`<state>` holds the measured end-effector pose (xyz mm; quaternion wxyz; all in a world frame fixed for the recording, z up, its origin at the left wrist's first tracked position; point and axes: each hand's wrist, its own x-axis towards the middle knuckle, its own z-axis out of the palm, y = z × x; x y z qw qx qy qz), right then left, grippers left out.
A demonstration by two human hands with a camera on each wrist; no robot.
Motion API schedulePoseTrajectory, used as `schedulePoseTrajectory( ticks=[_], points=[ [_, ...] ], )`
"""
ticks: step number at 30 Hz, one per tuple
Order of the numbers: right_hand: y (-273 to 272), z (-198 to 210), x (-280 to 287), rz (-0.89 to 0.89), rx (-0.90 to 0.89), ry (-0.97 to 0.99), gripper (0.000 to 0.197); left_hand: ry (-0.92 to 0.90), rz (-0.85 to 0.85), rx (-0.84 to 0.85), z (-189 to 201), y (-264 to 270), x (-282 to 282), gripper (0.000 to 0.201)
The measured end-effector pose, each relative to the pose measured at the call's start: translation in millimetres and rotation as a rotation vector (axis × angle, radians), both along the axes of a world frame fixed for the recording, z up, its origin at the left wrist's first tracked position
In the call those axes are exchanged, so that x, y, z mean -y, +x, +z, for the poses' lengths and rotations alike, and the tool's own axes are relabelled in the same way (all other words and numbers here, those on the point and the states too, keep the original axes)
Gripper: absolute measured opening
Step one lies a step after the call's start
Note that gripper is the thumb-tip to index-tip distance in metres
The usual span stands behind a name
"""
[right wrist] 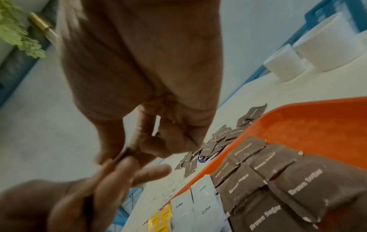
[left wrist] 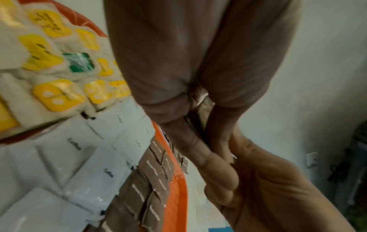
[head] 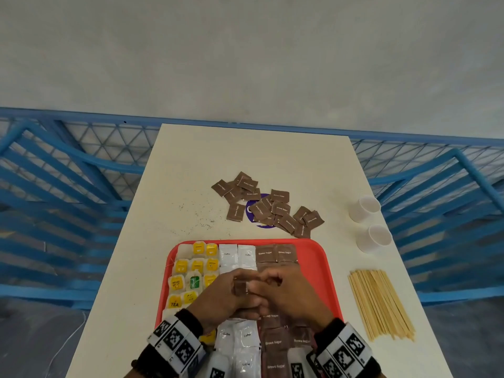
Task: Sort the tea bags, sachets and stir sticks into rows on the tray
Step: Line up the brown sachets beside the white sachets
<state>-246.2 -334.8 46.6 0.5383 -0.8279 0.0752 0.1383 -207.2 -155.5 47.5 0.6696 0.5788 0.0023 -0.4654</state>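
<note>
A red tray [head: 313, 251] lies at the near edge of the table. It holds yellow-tagged tea bags [head: 191, 271] on the left, white coffee sachets [head: 236, 255] in the middle and brown sugar sachets [head: 276, 253] on the right. Above the tray's middle my left hand [head: 230, 289] and right hand [head: 272, 286] meet. Both pinch a brown sugar sachet [head: 241, 288] between their fingertips. Only its thin edge [right wrist: 123, 154] shows in the right wrist view. A loose pile of brown sugar sachets [head: 268, 207] lies beyond the tray. Wooden stir sticks [head: 381, 304] lie in a bundle to the right.
Two white paper cups [head: 364, 208] [head: 375, 238] stand near the table's right edge. Dark crumbs [head: 201, 219] are scattered on the cream table left of the loose pile. A purple disc [head: 251, 211] lies under the pile. Blue railings surround the table.
</note>
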Motion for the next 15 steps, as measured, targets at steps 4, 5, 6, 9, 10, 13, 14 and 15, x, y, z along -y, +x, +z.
schedulePoseTrajectory(
  ticks=[4, 5, 6, 9, 10, 13, 14, 15],
  points=[
    [-7.3, 8.4, 5.9, -0.11, -0.001, 0.256, 0.036, 0.014, -0.124, 0.126, 7.8, 0.9, 2.6, 0.041],
    [-9.5, 8.3, 8.4, -0.1, 0.022, 0.244, 0.036, 0.053, -0.143, 0.17, 9.5, 1.5, 0.8, 0.038],
    [-11.2, 8.7, 11.1, -0.08, 0.051, 0.21, 0.034, 0.11, -0.145, 0.237, 11.0, 2.6, -1.7, 0.031],
    [-12.0, 11.6, 19.5, -0.001, 0.094, 0.111, 0.029, 0.233, -0.078, 0.459, 14.8, 9.3, -7.3, 0.011],
    [-11.5, 12.8, 20.8, -0.002, 0.099, 0.109, 0.027, 0.249, -0.061, 0.505, 15.0, 10.5, -7.0, 0.012],
    [-13.6, 14.5, 19.2, -0.039, 0.085, 0.149, 0.024, 0.264, 0.081, 0.494, 16.4, 8.7, 0.8, 0.016],
    [-15.1, 13.3, 18.3, -0.028, 0.069, 0.137, 0.027, 0.247, 0.144, 0.422, 15.9, 7.0, 3.6, 0.018],
    [-17.5, 10.7, 18.3, -0.011, 0.054, 0.106, 0.031, 0.23, 0.188, 0.333, 15.4, 5.4, 5.2, 0.021]
  ],
)
